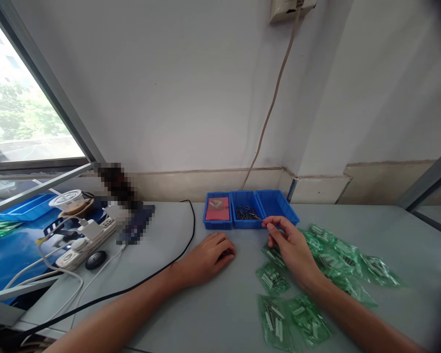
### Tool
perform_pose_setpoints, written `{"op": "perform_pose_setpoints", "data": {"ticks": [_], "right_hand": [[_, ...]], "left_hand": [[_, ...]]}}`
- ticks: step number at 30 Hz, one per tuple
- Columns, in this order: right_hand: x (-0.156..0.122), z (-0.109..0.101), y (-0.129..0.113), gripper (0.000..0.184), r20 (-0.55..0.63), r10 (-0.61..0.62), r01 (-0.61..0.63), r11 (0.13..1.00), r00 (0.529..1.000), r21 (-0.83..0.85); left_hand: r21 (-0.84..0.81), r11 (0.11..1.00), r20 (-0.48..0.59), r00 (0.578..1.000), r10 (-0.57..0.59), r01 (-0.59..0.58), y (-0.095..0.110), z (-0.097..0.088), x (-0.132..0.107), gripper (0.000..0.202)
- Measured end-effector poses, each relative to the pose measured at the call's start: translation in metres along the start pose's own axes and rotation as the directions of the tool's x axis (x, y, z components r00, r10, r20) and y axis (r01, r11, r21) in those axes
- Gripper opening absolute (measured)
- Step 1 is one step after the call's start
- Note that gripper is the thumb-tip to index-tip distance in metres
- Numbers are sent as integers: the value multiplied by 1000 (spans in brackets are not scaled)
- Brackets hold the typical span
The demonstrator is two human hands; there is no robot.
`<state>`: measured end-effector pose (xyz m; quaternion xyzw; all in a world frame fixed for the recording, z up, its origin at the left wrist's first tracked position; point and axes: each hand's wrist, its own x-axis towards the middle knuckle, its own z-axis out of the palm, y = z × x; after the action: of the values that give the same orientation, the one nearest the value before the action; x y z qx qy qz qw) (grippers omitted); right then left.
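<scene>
My right hand [288,242] is at the front right corner of the middle blue bin, thumb and forefinger pinched on a small thin metal piece [259,217]. Many dark screw-like pieces [245,213] lie in that middle bin [242,225]. My left hand [213,255] rests on the table with its fingers curled in; what they may hold is hidden. Green clear bags [274,321] with white and metal parts inside lie under and around my right forearm. Another bag [272,278] lies just below my right hand.
The left blue bin [217,226] holds a pink card [217,210] with a small clear packet; the right blue bin [277,203] stands beside my right hand. A black cable [143,280] crosses under my left forearm. Farther left are a power strip [73,252], mouse [96,260] and drink cup [69,201].
</scene>
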<state>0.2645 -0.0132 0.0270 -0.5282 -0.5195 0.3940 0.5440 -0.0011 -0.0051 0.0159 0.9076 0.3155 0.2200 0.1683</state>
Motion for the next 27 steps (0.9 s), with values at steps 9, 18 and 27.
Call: {"op": "perform_pose_setpoints", "data": {"ticks": [9, 18, 27], "right_hand": [[-2, 0, 0, 62, 66, 50, -47, 998, 997, -45], [-5, 5, 0, 51, 43, 36, -35, 999, 998, -15], [-6, 5, 1, 43, 67, 2, 1, 999, 998, -51]], "left_hand": [[46, 999, -10, 1000, 7, -6, -1, 1, 0, 11], [85, 996, -18, 1000, 4, -2, 0, -2, 0, 12], [351, 936, -49, 999, -20, 36, 3, -5, 0, 46]]}}
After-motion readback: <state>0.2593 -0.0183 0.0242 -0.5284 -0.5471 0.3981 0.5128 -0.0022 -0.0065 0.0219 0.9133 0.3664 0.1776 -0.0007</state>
